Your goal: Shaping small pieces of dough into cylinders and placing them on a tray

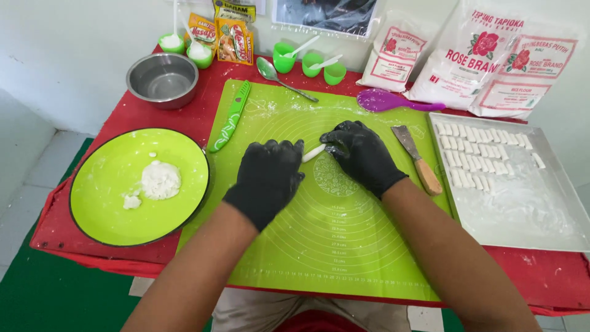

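From the head camera, your left hand lay flat, fingers pressed together, on the green mat near its middle. Your right hand curled beside it, fingertips pinching one end of a small white dough stick that bridged the two gloves. The metal tray at the table's right edge held rows of finished pieces. Judging by that thin stick, uneven pressure could snap or flatten it, and the scraper just beside your right wrist could be knocked.
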